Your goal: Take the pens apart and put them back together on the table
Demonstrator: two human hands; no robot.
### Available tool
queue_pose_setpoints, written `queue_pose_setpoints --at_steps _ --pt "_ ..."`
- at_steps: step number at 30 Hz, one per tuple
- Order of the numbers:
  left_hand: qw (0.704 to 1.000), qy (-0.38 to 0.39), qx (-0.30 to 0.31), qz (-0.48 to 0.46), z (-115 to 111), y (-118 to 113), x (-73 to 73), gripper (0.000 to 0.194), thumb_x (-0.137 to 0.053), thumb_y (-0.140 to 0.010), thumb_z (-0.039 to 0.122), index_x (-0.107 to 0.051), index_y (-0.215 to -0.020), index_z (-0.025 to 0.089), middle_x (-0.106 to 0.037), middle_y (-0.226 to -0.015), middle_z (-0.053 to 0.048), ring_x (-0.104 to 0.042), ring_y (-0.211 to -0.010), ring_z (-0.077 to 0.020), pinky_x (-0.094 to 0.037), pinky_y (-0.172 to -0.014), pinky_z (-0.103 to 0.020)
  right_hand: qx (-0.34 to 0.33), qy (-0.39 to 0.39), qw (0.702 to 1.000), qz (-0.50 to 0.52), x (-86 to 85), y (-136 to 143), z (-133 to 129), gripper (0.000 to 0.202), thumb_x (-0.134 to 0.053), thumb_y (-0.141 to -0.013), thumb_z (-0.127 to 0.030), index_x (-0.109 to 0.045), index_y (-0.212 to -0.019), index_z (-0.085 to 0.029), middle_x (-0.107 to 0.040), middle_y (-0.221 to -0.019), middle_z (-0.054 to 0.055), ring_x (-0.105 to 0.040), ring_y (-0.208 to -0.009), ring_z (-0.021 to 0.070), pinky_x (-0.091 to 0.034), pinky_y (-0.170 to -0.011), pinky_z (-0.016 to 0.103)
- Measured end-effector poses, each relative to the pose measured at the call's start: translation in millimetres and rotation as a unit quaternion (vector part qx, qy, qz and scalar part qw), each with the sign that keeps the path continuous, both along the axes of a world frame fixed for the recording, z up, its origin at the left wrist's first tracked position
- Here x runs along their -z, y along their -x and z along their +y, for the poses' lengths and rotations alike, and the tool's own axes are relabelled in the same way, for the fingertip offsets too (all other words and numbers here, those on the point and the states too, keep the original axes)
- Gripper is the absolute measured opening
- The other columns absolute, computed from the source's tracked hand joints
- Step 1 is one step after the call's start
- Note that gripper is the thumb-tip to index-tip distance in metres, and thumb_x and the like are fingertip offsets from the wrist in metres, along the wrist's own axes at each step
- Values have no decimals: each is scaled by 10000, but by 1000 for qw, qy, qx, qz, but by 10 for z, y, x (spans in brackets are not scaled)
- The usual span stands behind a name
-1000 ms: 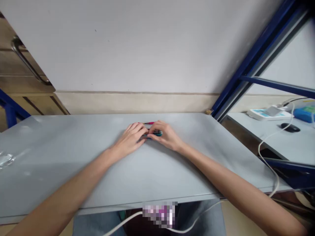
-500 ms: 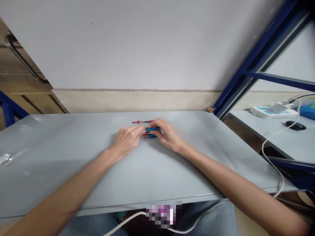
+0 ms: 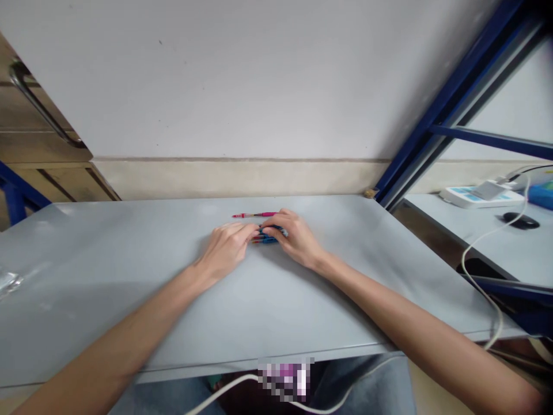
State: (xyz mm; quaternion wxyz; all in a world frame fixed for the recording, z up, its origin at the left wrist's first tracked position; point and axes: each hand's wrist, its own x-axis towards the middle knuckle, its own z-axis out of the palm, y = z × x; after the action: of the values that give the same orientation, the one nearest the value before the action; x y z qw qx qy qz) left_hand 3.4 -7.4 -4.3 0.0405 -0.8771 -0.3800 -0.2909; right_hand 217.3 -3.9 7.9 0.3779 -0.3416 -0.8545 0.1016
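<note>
- Left hand [image 3: 227,246] and right hand [image 3: 295,239] sit close together, bare, both gripping blue pens [image 3: 271,240]: the left pinches their left ends with its fingertips, the right curls thumb and fingers about their right part. Fingers cover much of them, so I cannot count the pens from here.
- Pale wall [image 3: 259,80] fills most of my upper view, with a beige strip [image 3: 242,177] along its foot.
- Grey worktop [image 3: 276,305] spreads out below it, the blue pens towards its back edge and roughly central from side to side.
- Blue metal frame [image 3: 406,158] slants up on the right; through it I see a side worktop [image 3: 488,248].
- Brown cabinet [image 3: 38,145] stands at far left, a curved metal handle [image 3: 37,106] running across its front.
- White device [image 3: 451,194] with light-blue keys rests on the side worktop.
- White cable [image 3: 500,319] hangs down by the grey worktop's right front corner.
- Clear plastic piece [image 3: 9,282] lies at my left edge, too cut off for me to identify.
- Black mouse [image 3: 521,221] sits near the white device.
- Red pen [image 3: 268,214] lies just behind the blue pens, its right end reaching the right hand's fingers; whether they touch, I cannot tell.
</note>
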Motion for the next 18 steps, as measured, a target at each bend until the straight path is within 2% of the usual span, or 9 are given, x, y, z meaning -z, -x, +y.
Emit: queue_pose_setpoints --at_steps 2,4,6,9,13,16,18 --pt "1000 3 -15 11 0 -2 4 274 -399 -1033 241 -649 -929 200 -686 -770 -42 -650 -720 -192 -421 -634 -293 -5 -12 1000 10 -3 6 -9 84 -582 -989 -236 -652 -957 -203 -688 -930 68 -539 -880 229 -439 -809 357" --pt "1000 7 -20 21 -2 -3 3 276 -394 -1028 224 -640 -905 198 -671 -747 -38 -637 -695 -191 -406 -616 -294 -9 -14 1000 1 -3 17 -27 81 -615 -975 -268 -634 -1018 -202 -687 -1019 83 -543 -930 240 -435 -829 368" --pt "999 5 -14 28 -5 -7 -1 278 -392 -1026 210 -632 -886 196 -672 -762 -41 -637 -722 -197 -417 -645 -302 -11 -7 1000 -18 2 31 -47 114 -556 -1010 -284 -639 -1012 -205 -700 -994 76 -550 -913 237 -424 -834 375" --pt "1000 1 -6 31 -9 -16 -11 290 -385 -1030 210 -618 -858 193 -673 -784 -47 -636 -773 -208 -429 -692 -316 -1 -13 1000 -21 9 47 -68 235 -459 -1046 -244 -654 -919 -214 -696 -846 54 -530 -839 229 -412 -818 376" --pt "1000 14 -17 16 -8 -4 -23 285 -387 -1017 179 -608 -837 195 -674 -786 -46 -631 -751 -197 -417 -665 -303 14 -41 999 2 0 27 -66 163 -496 -999 -158 -628 -921 -214 -645 -897 67 -509 -868 233 -426 -797 362" --pt "999 23 -22 9 -11 20 -31 269 -409 -1033 252 -621 -877 199 -674 -773 -33 -628 -714 -182 -400 -638 -289 15 -41 999 -26 -21 -12 -66 217 -435 -986 -90 -619 -1008 -203 -605 -985 82 -527 -903 226 -441 -807 352" --pt "999 26 -18 6 -18 30 -39 248 -433 -1042 331 -640 -976 211 -695 -814 -23 -635 -717 -176 -394 -632 -282 9 -31 998 -60 -42 -32 -79 288 -392 -987 -71 -615 -1108 -207 -597 -1056 90 -541 -933 223 -448 -824 352"
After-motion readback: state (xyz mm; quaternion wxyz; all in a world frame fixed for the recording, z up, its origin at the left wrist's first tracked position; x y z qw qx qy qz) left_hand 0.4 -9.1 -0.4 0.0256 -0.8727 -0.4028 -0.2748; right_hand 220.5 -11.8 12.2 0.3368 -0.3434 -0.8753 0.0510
